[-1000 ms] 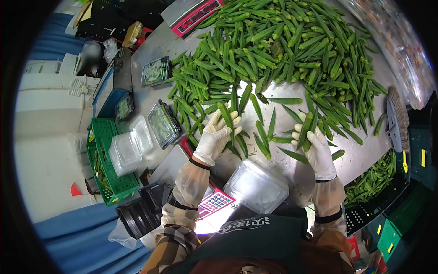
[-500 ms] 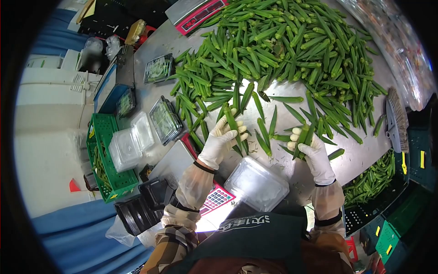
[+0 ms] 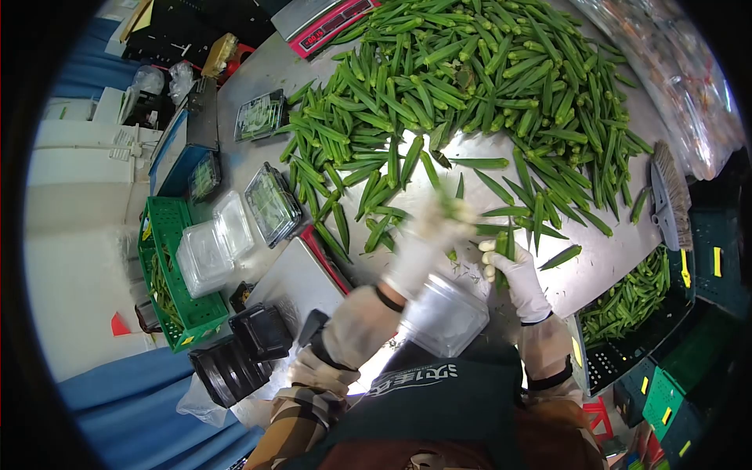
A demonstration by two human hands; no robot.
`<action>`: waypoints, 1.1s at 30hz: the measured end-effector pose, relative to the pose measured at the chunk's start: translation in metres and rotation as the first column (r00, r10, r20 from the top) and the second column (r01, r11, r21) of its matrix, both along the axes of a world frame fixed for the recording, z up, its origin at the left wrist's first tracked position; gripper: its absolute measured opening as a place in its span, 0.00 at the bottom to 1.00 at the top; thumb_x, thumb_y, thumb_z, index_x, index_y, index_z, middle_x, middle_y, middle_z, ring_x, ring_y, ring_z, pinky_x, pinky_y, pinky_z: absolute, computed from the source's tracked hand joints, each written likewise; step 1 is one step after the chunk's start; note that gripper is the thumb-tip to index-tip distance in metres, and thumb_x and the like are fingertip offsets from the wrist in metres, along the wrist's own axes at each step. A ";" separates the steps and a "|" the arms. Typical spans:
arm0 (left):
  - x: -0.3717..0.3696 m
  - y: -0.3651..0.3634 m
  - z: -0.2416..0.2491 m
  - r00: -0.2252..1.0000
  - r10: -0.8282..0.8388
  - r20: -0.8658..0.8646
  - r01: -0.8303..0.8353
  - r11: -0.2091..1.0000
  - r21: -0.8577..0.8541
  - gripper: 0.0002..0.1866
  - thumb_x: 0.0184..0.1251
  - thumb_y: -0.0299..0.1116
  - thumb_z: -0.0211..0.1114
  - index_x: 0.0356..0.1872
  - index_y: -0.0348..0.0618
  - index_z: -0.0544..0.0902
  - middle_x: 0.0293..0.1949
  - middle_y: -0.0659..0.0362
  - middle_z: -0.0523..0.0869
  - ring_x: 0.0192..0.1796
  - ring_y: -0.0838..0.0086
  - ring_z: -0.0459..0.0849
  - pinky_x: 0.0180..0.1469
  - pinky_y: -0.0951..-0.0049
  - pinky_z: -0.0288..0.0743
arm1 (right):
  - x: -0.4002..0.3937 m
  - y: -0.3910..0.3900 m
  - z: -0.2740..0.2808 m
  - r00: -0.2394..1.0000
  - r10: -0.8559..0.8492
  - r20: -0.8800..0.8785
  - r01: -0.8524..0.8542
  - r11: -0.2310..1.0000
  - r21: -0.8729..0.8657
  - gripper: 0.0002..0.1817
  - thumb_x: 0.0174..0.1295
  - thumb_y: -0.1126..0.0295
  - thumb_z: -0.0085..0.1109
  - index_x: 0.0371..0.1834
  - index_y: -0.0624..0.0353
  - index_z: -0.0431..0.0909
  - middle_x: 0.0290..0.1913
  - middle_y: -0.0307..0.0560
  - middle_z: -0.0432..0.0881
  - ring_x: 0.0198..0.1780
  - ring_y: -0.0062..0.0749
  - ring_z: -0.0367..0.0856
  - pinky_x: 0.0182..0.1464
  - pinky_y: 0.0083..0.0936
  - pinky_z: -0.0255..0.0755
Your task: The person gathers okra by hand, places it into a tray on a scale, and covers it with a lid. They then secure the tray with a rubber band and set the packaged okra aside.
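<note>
My right hand [image 3: 513,274], in a white glove, is closed around okra pods [image 3: 504,246] that stand up between thumb and fingers. My left hand [image 3: 431,227], gloved too, is smeared by motion over the steel table, just left of the right hand. A green blur shows at its fingertips; I cannot tell whether it grips a pod. Beyond both hands spreads a large okra heap [image 3: 470,86], with loose pods along its near edge. Below the left hand, close to my apron, lies a clear plastic container [image 3: 446,317], partly covered by the left wrist.
Filled packs [image 3: 272,205] of okra and open clear boxes [image 3: 207,254] sit at left, by a green crate [image 3: 184,313]. A scale [image 3: 294,286] is partly behind my left arm; another scale [image 3: 325,31] stands at the back. A brush [image 3: 670,200] and okra bin [image 3: 627,305] are at right.
My left hand has swung right, toward the right hand. Several loose pods between the hands are no longer seen there. The right hand stays closed on okra, and the whole view has shifted slightly.
</note>
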State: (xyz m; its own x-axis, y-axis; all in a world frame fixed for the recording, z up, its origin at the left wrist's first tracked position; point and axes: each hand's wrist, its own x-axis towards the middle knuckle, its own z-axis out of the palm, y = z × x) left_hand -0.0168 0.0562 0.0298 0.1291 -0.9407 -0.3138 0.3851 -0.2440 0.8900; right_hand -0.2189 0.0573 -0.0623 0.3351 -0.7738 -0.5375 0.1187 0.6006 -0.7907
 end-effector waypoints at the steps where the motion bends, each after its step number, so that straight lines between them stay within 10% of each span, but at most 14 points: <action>1: -0.032 0.008 0.022 0.974 -0.208 0.094 0.218 0.969 -0.120 0.32 0.67 0.27 0.63 0.72 0.42 0.64 0.60 0.52 0.76 0.63 0.63 0.74 0.68 0.61 0.65 | 0.007 0.009 -0.003 0.994 -0.110 -0.018 0.111 0.993 0.037 0.12 0.65 0.76 0.59 0.50 0.64 0.80 0.32 0.42 0.82 0.26 0.22 0.76 0.32 0.19 0.73; 3: -0.072 0.024 0.054 0.824 -0.483 0.295 0.559 0.776 -0.292 0.33 0.68 0.34 0.66 0.72 0.42 0.65 0.66 0.52 0.75 0.69 0.63 0.69 0.73 0.63 0.56 | 0.020 0.021 0.002 0.956 -0.275 -0.102 0.280 0.959 0.043 0.11 0.64 0.74 0.61 0.49 0.63 0.80 0.33 0.41 0.83 0.28 0.23 0.77 0.34 0.19 0.74; 5: -0.057 0.021 0.035 0.771 -0.332 0.544 0.549 0.779 -0.303 0.26 0.66 0.32 0.66 0.64 0.42 0.72 0.59 0.52 0.79 0.62 0.63 0.74 0.66 0.65 0.62 | 0.012 0.016 0.004 0.932 -0.230 -0.280 0.193 0.969 -0.152 0.10 0.63 0.73 0.63 0.46 0.62 0.81 0.36 0.40 0.84 0.32 0.25 0.80 0.38 0.21 0.75; 11: 0.088 0.026 -0.075 0.306 0.067 0.950 -0.058 0.997 -0.051 0.12 0.57 0.22 0.68 0.42 0.39 0.82 0.39 0.52 0.86 0.41 0.65 0.84 0.47 0.68 0.77 | -0.030 0.007 -0.014 0.620 -0.217 -0.754 -0.439 0.700 -0.563 0.13 0.52 0.76 0.68 0.42 0.58 0.81 0.45 0.45 0.85 0.47 0.43 0.82 0.49 0.32 0.76; 15: 0.108 0.054 -0.113 0.200 -0.050 0.978 -0.166 0.982 0.085 0.18 0.52 0.24 0.72 0.46 0.40 0.79 0.37 0.50 0.83 0.40 0.56 0.82 0.45 0.61 0.76 | -0.012 0.016 -0.035 0.409 -0.100 -0.907 -0.662 0.651 -0.370 0.22 0.47 0.75 0.69 0.49 0.52 0.82 0.45 0.46 0.84 0.50 0.43 0.81 0.53 0.34 0.76; 17: 0.118 0.065 -0.134 0.231 -0.081 0.970 -0.127 0.986 0.112 0.21 0.53 0.23 0.71 0.50 0.39 0.77 0.37 0.51 0.84 0.37 0.58 0.83 0.42 0.64 0.77 | -0.012 0.014 -0.031 0.484 -0.128 -0.865 -0.644 0.618 -0.452 0.23 0.49 0.76 0.69 0.52 0.54 0.82 0.45 0.46 0.85 0.48 0.38 0.82 0.52 0.31 0.77; 18: 0.114 0.062 -0.131 0.526 0.078 0.847 -0.170 0.985 0.015 0.18 0.58 0.21 0.68 0.50 0.37 0.77 0.36 0.56 0.84 0.34 0.68 0.83 0.38 0.69 0.77 | -0.013 0.013 -0.028 0.521 -0.140 -0.842 -0.630 0.603 -0.490 0.24 0.49 0.76 0.69 0.53 0.55 0.81 0.45 0.46 0.85 0.47 0.36 0.83 0.51 0.30 0.77; 22: 0.097 0.042 -0.088 0.868 0.158 0.471 -0.300 0.923 0.243 0.09 0.61 0.21 0.63 0.43 0.37 0.80 0.33 0.60 0.83 0.33 0.81 0.80 0.38 0.73 0.79 | -0.015 0.006 -0.012 0.934 0.125 -0.334 -0.221 0.939 -0.265 0.19 0.59 0.76 0.62 0.55 0.66 0.77 0.44 0.41 0.83 0.41 0.21 0.79 0.45 0.19 0.74; 25: 0.098 0.039 -0.113 0.664 -0.098 0.742 -0.185 0.939 0.290 0.15 0.60 0.24 0.66 0.48 0.39 0.77 0.30 0.57 0.85 0.32 0.76 0.83 0.37 0.71 0.79 | -0.002 -0.017 0.018 0.930 0.290 -0.226 -0.295 0.956 0.012 0.21 0.57 0.76 0.61 0.56 0.66 0.76 0.44 0.40 0.83 0.41 0.23 0.79 0.45 0.19 0.74; 28: 0.071 0.029 -0.112 0.268 -0.309 0.912 -0.188 0.912 0.364 0.20 0.54 0.37 0.73 0.44 0.44 0.74 0.29 0.50 0.86 0.34 0.55 0.86 0.39 0.59 0.80 | 0.046 -0.016 0.032 0.897 0.175 -0.407 -0.328 0.880 -0.345 0.22 0.55 0.74 0.60 0.55 0.65 0.74 0.44 0.51 0.84 0.44 0.32 0.83 0.49 0.27 0.76; 33: 0.071 0.023 -0.103 0.185 -0.429 0.884 -0.212 0.861 0.463 0.24 0.50 0.43 0.76 0.42 0.46 0.73 0.33 0.50 0.87 0.39 0.49 0.86 0.43 0.53 0.79 | 0.115 0.009 -0.017 0.243 -0.128 -0.962 -0.859 0.433 -0.274 0.07 0.56 0.69 0.61 0.36 0.53 0.74 0.36 0.43 0.81 0.35 0.37 0.84 0.34 0.32 0.78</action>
